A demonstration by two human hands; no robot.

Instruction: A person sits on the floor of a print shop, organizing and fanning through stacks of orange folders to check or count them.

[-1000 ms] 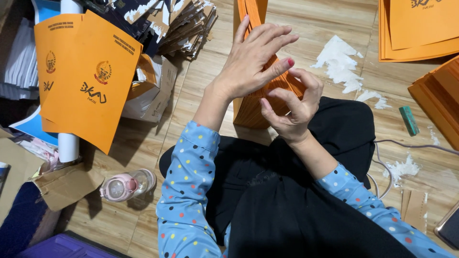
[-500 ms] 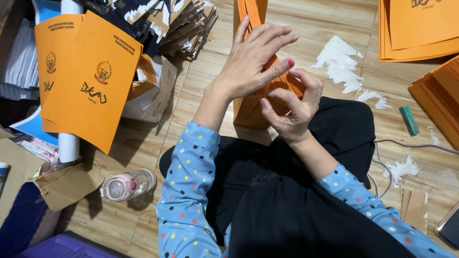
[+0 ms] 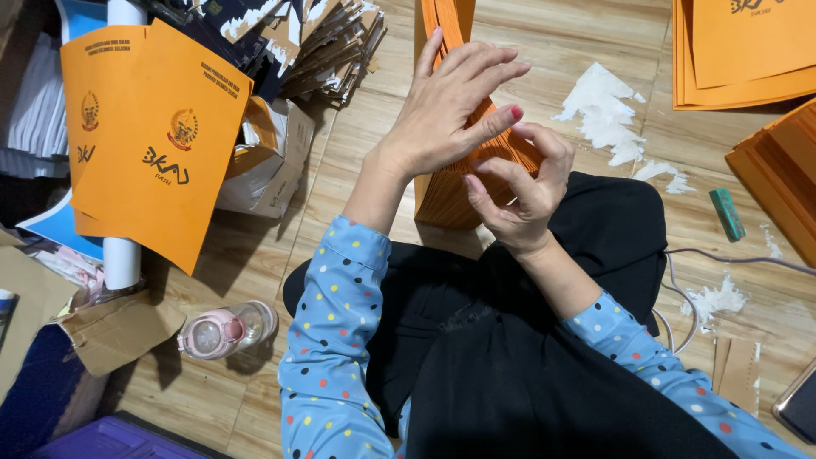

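Sitting on a wooden floor (image 3: 586, 34), a person in a blue polka-dot sleeve and dark clothing works a thick stack of orange folders (image 3: 459, 183) that stands on edge just in front of the knees, running away toward the top edge of the view. Left hand (image 3: 446, 110): spread flat, fingers apart, palm pressed on the near top of the stack. Right hand (image 3: 518, 191): curled, thumb and fingertips pinching at the stack's near right corner; whether a single sheet is caught between them cannot be told. Progress, as a judgement: the stack is thick and appears gathered and squared, so much handling seems done, while the hands are mid-count or mid-separation at its near end; no sheet is yet drawn clear. Other holdings: two loose orange folders with emblems (image 3: 153, 144) leaning against a white tube (image 3: 123, 255) at the left side of the floor; a heap of dark torn card (image 3: 323, 42) near the top left; more orange folders piled flat (image 3: 739, 51) at the top right corner; a further orange stack (image 3: 778, 178) at the right edge; white paper scraps (image 3: 603, 110) beside the worked stack; a small green object (image 3: 727, 212) near the right edge; a pink-lidded bottle (image 3: 225, 330) lying on its side at the lower left. Against the earlier frames: both hands and the stack keep the same pose and place; nothing visibly moved.
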